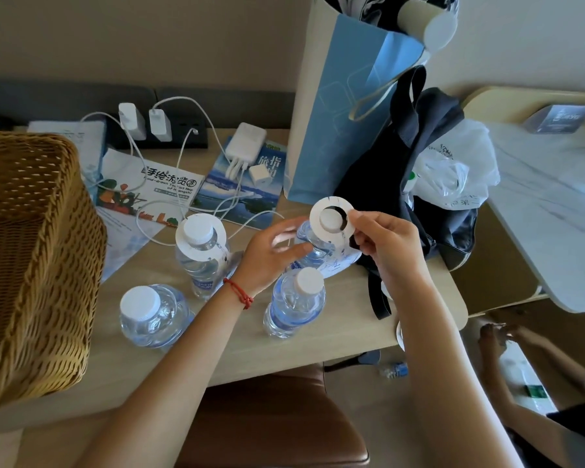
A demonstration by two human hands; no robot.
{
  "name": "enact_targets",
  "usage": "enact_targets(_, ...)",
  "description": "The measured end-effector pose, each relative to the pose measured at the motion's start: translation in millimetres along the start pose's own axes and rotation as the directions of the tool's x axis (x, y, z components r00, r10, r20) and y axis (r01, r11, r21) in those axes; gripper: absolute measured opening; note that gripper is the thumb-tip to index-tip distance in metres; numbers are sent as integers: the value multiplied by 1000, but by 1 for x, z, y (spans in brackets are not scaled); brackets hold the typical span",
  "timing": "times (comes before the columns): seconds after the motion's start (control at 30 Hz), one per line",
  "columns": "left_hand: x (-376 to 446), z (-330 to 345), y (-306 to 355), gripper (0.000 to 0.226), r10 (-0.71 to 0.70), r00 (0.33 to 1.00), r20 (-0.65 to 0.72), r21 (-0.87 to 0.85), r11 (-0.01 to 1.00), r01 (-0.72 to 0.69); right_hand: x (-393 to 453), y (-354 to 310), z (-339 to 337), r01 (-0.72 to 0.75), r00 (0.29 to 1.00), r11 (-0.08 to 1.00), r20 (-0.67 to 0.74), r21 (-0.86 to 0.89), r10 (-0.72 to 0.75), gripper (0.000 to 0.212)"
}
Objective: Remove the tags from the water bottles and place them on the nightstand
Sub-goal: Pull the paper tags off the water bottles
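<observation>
A light wooden desk is set against a beige wall, with a brown padded chair tucked under its near edge. A wicker basket is placed at the left end; brochures, chargers with white cables, a blue paper bag and a dark backpack are spread along the back. Four water bottles are seen, three standing upright: one untagged at the near left, one untagged at centre, and one with a tag collar behind them. The fourth bottle is held with its cap tilted toward the viewer, its long axis roughly vertical. Its shoulder is gripped by the left hand. Its white tag, ringed around the cap, is pinched at the right rim by the right hand.
</observation>
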State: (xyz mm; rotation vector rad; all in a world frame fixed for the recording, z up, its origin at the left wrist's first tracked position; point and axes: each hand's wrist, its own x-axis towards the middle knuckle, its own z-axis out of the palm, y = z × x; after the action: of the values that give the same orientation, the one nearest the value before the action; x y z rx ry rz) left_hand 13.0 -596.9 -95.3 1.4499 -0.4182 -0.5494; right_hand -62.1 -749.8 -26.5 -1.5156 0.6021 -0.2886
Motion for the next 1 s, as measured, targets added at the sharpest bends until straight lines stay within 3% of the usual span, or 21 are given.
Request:
enact_targets(0.43, -35, 1, 67, 34, 315, 939, -137, 265, 925, -271, -25, 5, -42, -49, 995, 997, -83, 62, 54, 27)
enact_targets(0.6, -52, 36, 82, 37, 464, 883, -68, 586, 735, -341, -36, 13, -71, -57, 993, 996, -99, 66, 63, 17)
enact_targets(0.77, -64, 82, 78, 36, 551, 835, 15, 745, 551, -377, -42, 22, -109, -91, 991, 995, -93, 41, 94, 13)
enact_targets(0.9, -64, 113, 60, 38, 545, 831, 113, 832, 405, -379, -43, 33, -139, -101, 989, 993, -102, 56, 106, 14)
enact_targets(1.0, -64, 134, 38, 39, 495, 858, 135, 868, 358, -343, -41, 46, -161, -133, 984, 990, -109, 50, 138, 15)
